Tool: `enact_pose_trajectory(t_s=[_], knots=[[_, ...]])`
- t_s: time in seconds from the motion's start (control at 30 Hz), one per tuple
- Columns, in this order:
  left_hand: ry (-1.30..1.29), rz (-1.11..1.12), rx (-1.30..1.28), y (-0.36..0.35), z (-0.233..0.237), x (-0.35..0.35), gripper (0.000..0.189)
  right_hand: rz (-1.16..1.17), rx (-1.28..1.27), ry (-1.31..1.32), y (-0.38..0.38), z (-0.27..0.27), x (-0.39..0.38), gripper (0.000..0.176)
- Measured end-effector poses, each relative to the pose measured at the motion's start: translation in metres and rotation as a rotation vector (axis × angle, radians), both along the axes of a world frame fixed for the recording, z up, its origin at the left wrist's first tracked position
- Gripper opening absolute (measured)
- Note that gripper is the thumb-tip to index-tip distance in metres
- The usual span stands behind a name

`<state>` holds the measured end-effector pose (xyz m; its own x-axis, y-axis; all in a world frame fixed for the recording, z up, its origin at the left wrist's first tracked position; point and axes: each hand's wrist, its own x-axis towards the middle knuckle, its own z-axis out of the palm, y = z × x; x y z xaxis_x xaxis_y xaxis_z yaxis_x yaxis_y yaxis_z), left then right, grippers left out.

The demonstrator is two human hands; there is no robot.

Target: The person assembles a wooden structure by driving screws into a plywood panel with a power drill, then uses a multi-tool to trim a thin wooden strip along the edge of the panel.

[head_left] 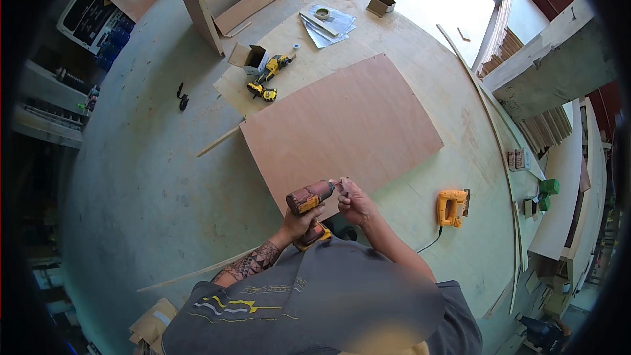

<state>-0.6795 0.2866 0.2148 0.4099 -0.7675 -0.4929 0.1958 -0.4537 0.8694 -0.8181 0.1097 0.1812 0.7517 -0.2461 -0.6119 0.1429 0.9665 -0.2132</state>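
My left hand (pixel 299 223) is closed around the grip of a yellow and dark cordless drill (pixel 309 198), whose nose points right. At its tip, my right hand (pixel 355 203) has its fingers pinched together. A small thin piece shows there, too small to name. Both hands are over the near edge of a flat reddish-brown plywood panel (pixel 342 118). Small dark spots mark some of the panel's corners. The drill's battery base is close to my grey shirt.
An orange jigsaw (pixel 452 208) with a cord lies to the right. Beyond the panel are a yellow and black power tool (pixel 273 69), a tape measure (pixel 268 94), an open box (pixel 250 58) and a tape roll (pixel 322 13). A wooden frame (pixel 200 13) stands at the far left.
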Motion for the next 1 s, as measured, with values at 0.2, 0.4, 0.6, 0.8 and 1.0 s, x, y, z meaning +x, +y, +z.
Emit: enact_pose_trajectory(t_s=[0.2, 0.4, 0.6, 0.8, 1.0], knots=[[0.222, 0.264, -0.006, -0.070, -0.025, 0.043, 0.020, 0.086, -0.230, 0.429, -0.036, -0.090, 0.010, 0.035], [0.071, 0.278, 0.025, -0.172, -0.076, 0.148, 0.017, 0.139, -1.311, 1.314, -0.144, -0.206, -0.021, 0.034], [-0.141, 0.250, 0.153, -0.267, -0.126, 0.233, 0.020, -0.030, -1.604, 1.445, -0.232, -0.298, -0.020, 0.032], [-0.187, 0.201, 0.197, -0.337, -0.150, 0.277, 0.024, -0.012, -1.702, 1.632, -0.232, -0.288, -0.008, 0.028], [-0.290, 0.167, 0.363, -0.366, -0.163, 0.295, 0.033, 0.030, -1.686, 1.629, -0.228, -0.287, -0.009, 0.029]])
